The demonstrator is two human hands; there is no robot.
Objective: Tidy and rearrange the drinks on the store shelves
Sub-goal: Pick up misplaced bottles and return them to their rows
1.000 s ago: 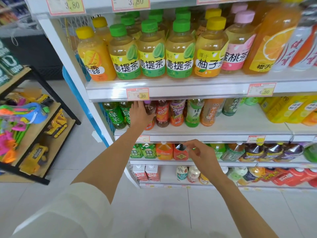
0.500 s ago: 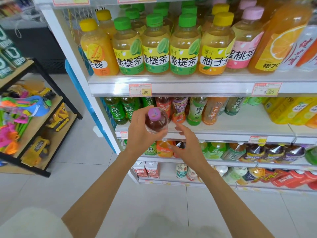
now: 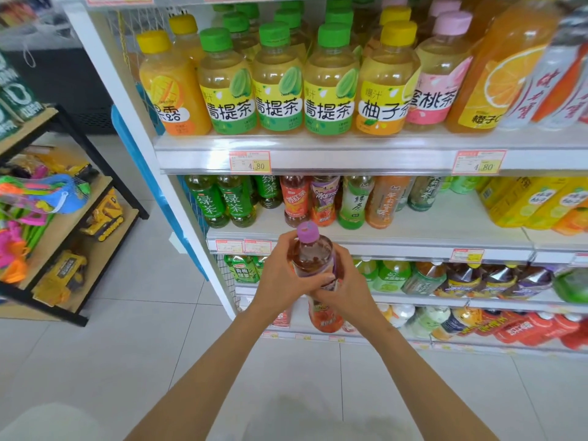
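Both hands close on a purple-capped bottle [image 3: 313,259] of reddish-brown drink, held in the aisle just in front of the middle shelf [image 3: 397,248] and off its board. The left hand [image 3: 280,281] wraps the bottle's left side with the thumb across the front. The right hand [image 3: 351,289] cups it from the right, fingers curled over the label (the bottle stands nearly upright, its cap about level with the shelf's front lip in this view).

Behind it on that shelf, green tea bottles [image 3: 219,202] and red, purple and orange-labelled ones crowd the left part, set back from the edge. Further right, a bare stretch of shelf board [image 3: 451,224] lies open before the yellow cartons [image 3: 521,202]. The upper shelf [image 3: 350,159] is packed close to its lip with green-, yellow- and pink-capped bottles. At left, tiled floor [image 3: 152,313] separates the shelving from a toy rack [image 3: 60,230].
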